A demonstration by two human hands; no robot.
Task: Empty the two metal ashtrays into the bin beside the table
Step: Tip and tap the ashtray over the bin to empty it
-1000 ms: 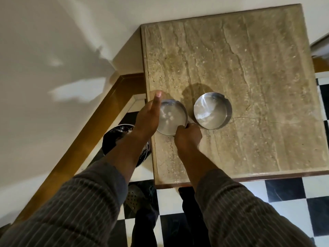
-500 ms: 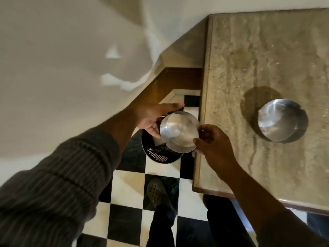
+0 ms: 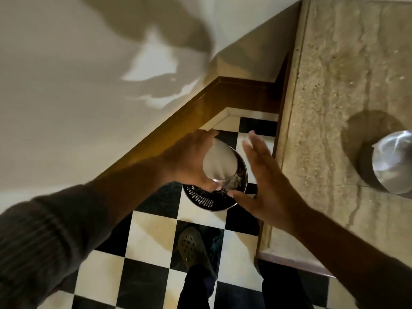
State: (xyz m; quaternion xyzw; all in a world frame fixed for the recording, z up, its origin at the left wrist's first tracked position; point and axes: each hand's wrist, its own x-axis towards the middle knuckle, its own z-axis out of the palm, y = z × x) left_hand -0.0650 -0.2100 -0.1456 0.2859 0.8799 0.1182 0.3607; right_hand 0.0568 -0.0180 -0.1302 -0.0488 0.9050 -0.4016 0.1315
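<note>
My left hand (image 3: 187, 161) grips a round metal ashtray (image 3: 219, 162), tipped over so its underside faces me, right above the bin (image 3: 207, 198). That bin is a dark perforated metal can standing on the checkered floor left of the table. Just to the right of the tipped ashtray my right hand (image 3: 265, 181) is flat with fingers spread and holds nothing. The second metal ashtray (image 3: 393, 162) sits upright on the stone table (image 3: 334, 85) at the right edge of the view, partly cut off.
A wooden skirting board (image 3: 200, 112) and pale wall run along the left behind the bin. My shoe (image 3: 191, 246) stands on the black-and-white tiles just below the bin. The table's edge (image 3: 270, 197) is close to my right wrist.
The ashtray has moved off the table to above the bin and been turned over. My right hand has let go of it and opened flat beside it.
</note>
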